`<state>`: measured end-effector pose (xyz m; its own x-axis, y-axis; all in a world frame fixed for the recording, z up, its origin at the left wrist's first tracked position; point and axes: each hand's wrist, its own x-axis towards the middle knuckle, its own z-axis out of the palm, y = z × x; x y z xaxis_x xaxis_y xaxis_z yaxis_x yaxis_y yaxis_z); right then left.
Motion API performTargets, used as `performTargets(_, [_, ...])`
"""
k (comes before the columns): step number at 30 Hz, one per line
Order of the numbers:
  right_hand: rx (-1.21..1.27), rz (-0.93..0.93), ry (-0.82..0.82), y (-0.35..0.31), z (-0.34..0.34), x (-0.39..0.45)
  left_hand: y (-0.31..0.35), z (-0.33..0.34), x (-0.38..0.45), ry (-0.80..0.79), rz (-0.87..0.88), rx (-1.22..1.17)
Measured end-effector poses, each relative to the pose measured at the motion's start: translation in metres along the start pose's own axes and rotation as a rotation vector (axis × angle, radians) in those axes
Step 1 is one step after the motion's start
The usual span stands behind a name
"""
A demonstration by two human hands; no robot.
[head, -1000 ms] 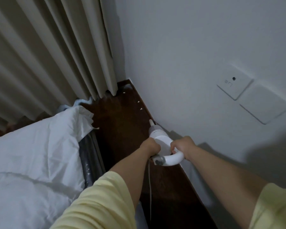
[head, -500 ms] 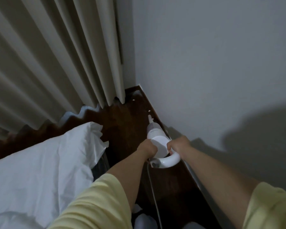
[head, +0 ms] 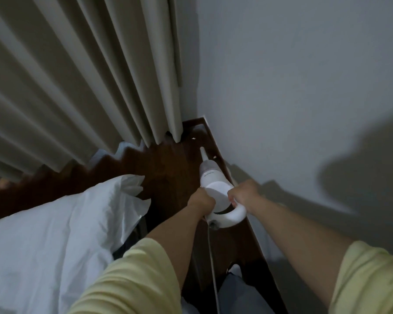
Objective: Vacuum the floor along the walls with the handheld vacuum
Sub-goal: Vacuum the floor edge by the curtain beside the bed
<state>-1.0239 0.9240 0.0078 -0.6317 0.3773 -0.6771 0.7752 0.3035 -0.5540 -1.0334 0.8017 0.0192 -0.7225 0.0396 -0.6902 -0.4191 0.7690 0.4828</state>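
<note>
Handheld vacuum [head: 216,191]: white body and white loop handle, greyish translucent section behind the white nozzle, white cord [head: 212,264] trailing off it. Floor [head: 175,168]: dark reddish-brown wood, plain, with a few small white specks [head: 193,138] near the corner. Wall [head: 293,75]: flat pale grey, no pattern, darker grey shadow patches on the right. Curtain [head: 82,64]: beige/off-white, plain fabric, the vertical pleats reading as light and dark stripes. Bedding [head: 50,236]: plain white, creased. Sleeves [head: 132,279]: pale yellow, unpatterned, both arms. Something blue-grey sits low, just right of the cord; can't tell what.
</note>
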Motion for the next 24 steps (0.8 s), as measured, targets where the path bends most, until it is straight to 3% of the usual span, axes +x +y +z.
performTargets(10, [0.029, 0.014, -0.027, -0.036, -0.028, 0.062, 0.056, -0.014, 0.050, -0.013, -0.007, -0.016])
performTargets(24, [0.153, 0.183, 0.003, -0.052, 0.023, 0.104, 0.039, -0.054, 0.128, -0.169, 0.031, 0.097])
